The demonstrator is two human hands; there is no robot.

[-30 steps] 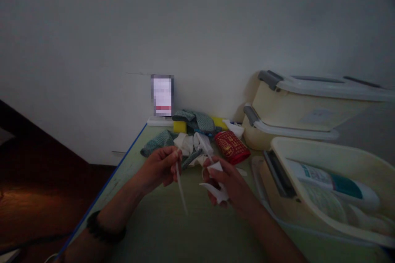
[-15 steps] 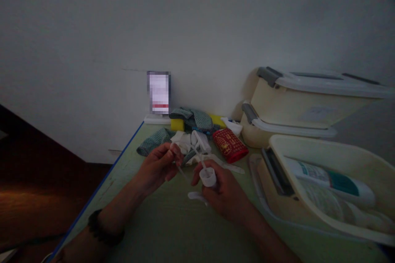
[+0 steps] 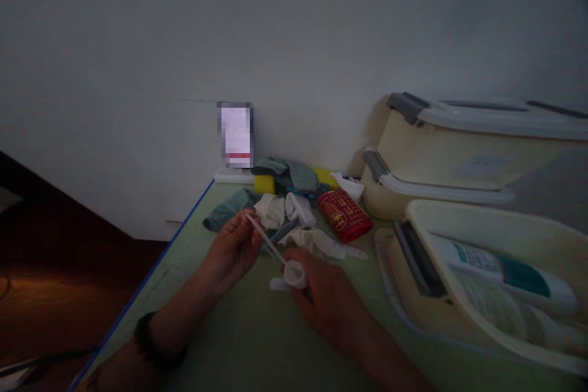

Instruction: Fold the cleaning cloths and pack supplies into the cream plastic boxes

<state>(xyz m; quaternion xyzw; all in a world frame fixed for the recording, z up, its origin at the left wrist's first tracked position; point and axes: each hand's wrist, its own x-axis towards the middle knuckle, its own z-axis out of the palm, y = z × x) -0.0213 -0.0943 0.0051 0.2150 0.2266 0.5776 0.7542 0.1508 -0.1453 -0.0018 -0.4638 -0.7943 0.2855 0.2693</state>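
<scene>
Two bare hands work apart from each other above one pale green tabletop, linked by slender white pieces that look like plastic. The left hand, above one dark beaded bracelet, has thumb and fingers pinched at thin white strips; exactly which it grips I cannot tell. The right hand is clamped on one small round white cup, its hollow facing up, with one flat rounded tab jutting beside it. Beyond lie nubby grey-green cloth, crumpled white pieces, two yellow blocks and one glossy red printed roll. One phone stands against the wall. Rightward are two stacked lidded bins and one open cream bin holding two bottles.
</scene>
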